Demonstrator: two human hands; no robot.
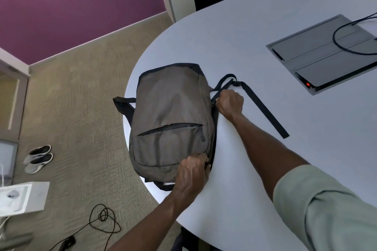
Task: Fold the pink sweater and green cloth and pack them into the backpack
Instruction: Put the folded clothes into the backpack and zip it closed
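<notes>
Both forearms reach forward: left hand [192,171] pinches the grey-brown fabric backpack's [171,120] near edge, right hand [230,103] grips its side zipper.

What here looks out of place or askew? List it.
The backpack lies at the table edge, one strap hanging over the side. Another strap trails loose across the tabletop. On the floor: a tangled cable and a pair of shoes. No sweater or cloth shows.

Right arm wears pale green sleeve [330,210] rolled up above the elbow; left forearm [146,220] bare, no jewellery visible.
</notes>
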